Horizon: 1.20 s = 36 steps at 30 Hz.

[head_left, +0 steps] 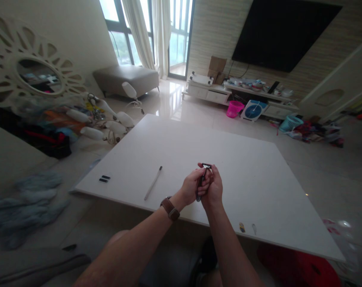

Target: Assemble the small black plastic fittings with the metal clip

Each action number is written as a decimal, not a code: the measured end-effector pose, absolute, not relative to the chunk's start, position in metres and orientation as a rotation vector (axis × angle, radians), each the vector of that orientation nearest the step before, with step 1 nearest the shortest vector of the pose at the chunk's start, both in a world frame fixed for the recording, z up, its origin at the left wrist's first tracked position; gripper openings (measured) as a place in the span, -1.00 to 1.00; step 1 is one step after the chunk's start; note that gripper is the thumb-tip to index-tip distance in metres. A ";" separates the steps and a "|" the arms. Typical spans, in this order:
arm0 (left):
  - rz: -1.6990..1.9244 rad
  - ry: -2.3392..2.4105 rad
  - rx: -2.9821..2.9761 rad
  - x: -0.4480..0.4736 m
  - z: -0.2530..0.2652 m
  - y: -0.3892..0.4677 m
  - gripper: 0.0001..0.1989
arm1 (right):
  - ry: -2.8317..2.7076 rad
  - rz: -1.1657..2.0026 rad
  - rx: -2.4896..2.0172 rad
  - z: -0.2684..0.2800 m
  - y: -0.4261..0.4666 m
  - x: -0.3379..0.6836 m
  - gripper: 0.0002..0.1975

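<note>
Both of my hands meet over the near part of a white board [246, 171] lying flat. Between them I hold a small dark metal tool [203, 175], upright, its squared top end poking above my fingers. My left hand [190, 187], with a brown watch strap on the wrist, grips the tool's left side. My right hand [214, 187] wraps around its right side, thumb near the top. A thin white pen-like stick [153, 182] lies on the board to the left of my hands.
Two small black pieces [104, 179] lie near the board's left corner, and two tiny bits [242, 227] near its front edge. A chandelier with white shades [109, 119] rests on the floor at the left. A TV cabinet [246, 95] stands far back.
</note>
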<state>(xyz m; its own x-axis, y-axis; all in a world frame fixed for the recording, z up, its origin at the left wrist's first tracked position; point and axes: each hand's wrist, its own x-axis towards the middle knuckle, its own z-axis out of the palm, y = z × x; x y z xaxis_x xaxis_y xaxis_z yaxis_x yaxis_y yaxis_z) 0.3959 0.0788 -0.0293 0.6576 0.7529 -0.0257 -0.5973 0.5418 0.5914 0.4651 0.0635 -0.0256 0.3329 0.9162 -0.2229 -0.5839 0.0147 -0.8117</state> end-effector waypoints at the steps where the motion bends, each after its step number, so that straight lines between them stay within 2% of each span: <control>1: 0.826 0.292 0.598 0.396 -0.029 0.078 -0.68 | -0.388 1.258 -0.982 -0.024 0.062 0.465 -0.55; 9: 0.879 0.315 0.638 0.388 -0.032 0.066 -0.66 | -0.269 1.358 -0.881 -0.019 0.053 0.457 -0.61; 19: 0.883 0.312 0.616 0.396 -0.032 0.071 -0.66 | -0.286 1.275 -0.820 -0.025 0.060 0.464 -0.73; 32: 0.755 0.349 0.652 0.390 -0.031 0.074 -0.67 | -0.274 1.191 -0.794 -0.024 0.069 0.487 -0.67; 36: 0.778 0.387 0.671 0.386 -0.030 0.069 -0.68 | -0.280 1.221 -0.797 -0.022 0.063 0.484 -0.72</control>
